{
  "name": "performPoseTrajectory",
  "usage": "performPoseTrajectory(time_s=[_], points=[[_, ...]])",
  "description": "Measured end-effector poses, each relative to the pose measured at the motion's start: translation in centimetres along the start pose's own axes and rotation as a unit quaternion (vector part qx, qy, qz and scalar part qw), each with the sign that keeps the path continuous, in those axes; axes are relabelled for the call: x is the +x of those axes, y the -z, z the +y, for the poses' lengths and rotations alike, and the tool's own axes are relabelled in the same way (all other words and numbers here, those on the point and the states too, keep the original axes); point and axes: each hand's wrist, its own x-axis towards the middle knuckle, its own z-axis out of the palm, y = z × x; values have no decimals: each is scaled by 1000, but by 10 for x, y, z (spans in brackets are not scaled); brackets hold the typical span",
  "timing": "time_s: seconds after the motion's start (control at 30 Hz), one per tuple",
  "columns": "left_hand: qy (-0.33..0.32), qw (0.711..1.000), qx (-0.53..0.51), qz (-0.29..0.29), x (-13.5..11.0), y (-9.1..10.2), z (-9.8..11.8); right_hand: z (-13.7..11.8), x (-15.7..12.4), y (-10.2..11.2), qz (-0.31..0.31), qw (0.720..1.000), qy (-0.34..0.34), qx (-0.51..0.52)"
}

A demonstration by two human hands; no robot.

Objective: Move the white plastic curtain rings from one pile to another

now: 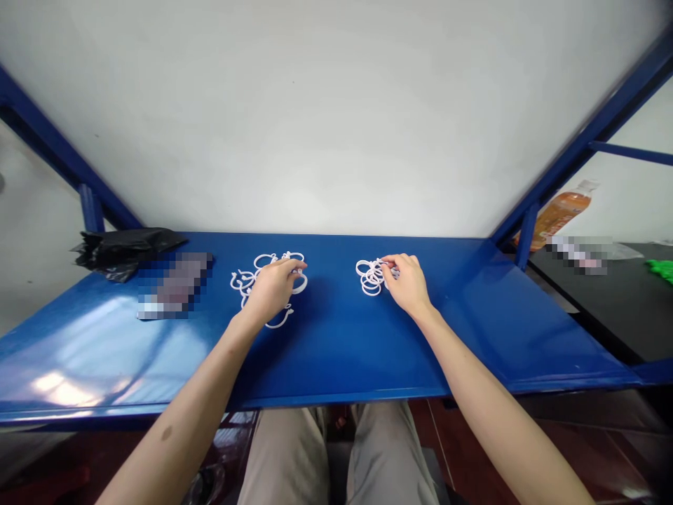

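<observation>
On the blue table lies a loose heap of white plastic curtain rings (280,320), several of them gaping open with knobbed ends. My left hand (272,286) reaches over this heap, thumb and fingers closed around a white curtain ring (300,283) at its right side; the fingers partly hide the grip. A smaller, tighter cluster of white rings (371,284) sits to the right. At its right edge my right hand (407,282) pinches a ring between thumb and forefinger, touching the cluster. The palm covers part of that ring.
A black plastic bag (123,245) and a blurred-out flat object (181,284) lie on the left of the blue table (336,358). Blue frame bars slope up at both sides. Beyond the right bar, a bottle of orange drink (565,214) leans above a black surface (620,294).
</observation>
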Motion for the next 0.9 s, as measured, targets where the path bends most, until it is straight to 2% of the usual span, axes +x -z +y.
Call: performPoseTrajectory(time_s=[0.2,0.33,0.43,0.53,0.6,0.67,0.77,0.9], points=[[0,1000,2,20,-1,1,0,-4,-1,-1,16,1000,15,1],[-47,998,-15,39,-4,-3,9,-25,-8,-3,8,998,47,32],[-94,994,-42,34,-8,-11,22,-48,-17,-6,-64,990,76,103],[-110,991,-78,22,-10,-19,33,-65,-25,-11,-157,968,74,181],[-107,989,-104,13,-11,-23,38,-69,-29,-14,-199,951,54,229],[-99,987,-128,8,-11,-25,39,-69,-30,-17,-212,940,30,266],[-74,983,-171,-4,-10,-25,38,-67,-29,-19,-192,939,11,287],[-32,970,-237,-36,-9,-25,36,-64,-27,-18,-176,948,15,265]])
